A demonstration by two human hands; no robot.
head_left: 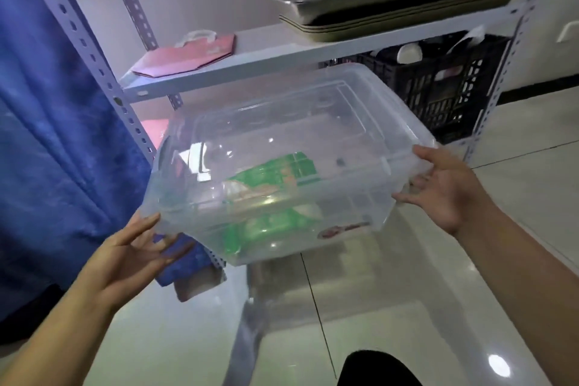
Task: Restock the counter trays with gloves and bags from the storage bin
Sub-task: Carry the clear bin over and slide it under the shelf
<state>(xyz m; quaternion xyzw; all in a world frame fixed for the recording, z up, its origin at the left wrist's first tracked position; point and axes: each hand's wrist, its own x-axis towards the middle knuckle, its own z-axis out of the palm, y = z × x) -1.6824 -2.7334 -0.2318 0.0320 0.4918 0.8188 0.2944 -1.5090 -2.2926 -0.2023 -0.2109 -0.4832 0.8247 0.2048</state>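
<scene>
Left hand [131, 255], right hand [446, 189]; spread fingers against opposite storage bin [282, 135] ends

Probably a storeroom: slotted metal shelving [219, 72] holding stacked trays [398, 6], a black crate [438, 88].

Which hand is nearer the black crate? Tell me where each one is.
Right. The right hand is on the clear bin's end, just in front of and below the black crate. The left hand is on the bin's opposite end, over by the blue curtain.
</scene>
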